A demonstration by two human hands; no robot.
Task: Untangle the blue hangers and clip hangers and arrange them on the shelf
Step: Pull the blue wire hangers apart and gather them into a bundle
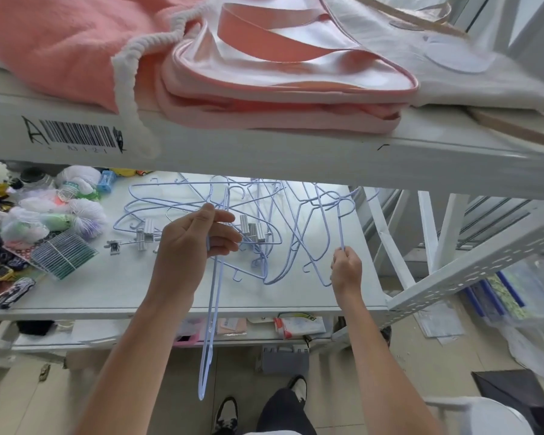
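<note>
A tangle of pale blue wire hangers [283, 221] lies on the white middle shelf [107, 287]. Silver clip hangers [139, 238] lie at the tangle's left, and more clips [253, 230] sit in its middle. My left hand [198, 237] grips blue hangers [209, 324] that hang down over the shelf's front edge toward the floor. My right hand [346, 268] pinches the wire of another blue hanger [339, 224] at the tangle's right side, its hook pointing up and back.
The upper shelf [264, 146] overhangs the work area and carries pink towels [60, 42] and bags [280, 58]. Toy cars [13, 291], mesh sponges [60, 215] and a striped packet [63, 254] crowd the shelf's left. A perforated white rail [471, 268] slants at right.
</note>
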